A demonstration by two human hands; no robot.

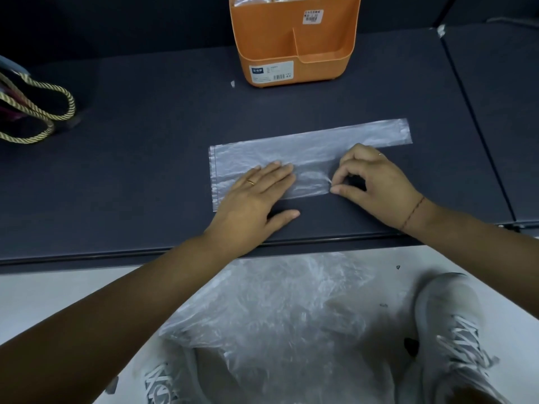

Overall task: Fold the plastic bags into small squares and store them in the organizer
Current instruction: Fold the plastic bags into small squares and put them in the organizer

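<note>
Dark grey tabletop (145,170) carries a clear plastic bag folded into a long strip (309,147) near its front edge. Left hand (256,193) presses flat on the strip; right hand (376,182) pinches its folded edge. An orange plastic organizer (291,42) stands at the back edge.

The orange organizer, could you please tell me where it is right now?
In the head view the orange organizer stands top centre on the dark table, just beyond the flattened plastic bag.
</note>
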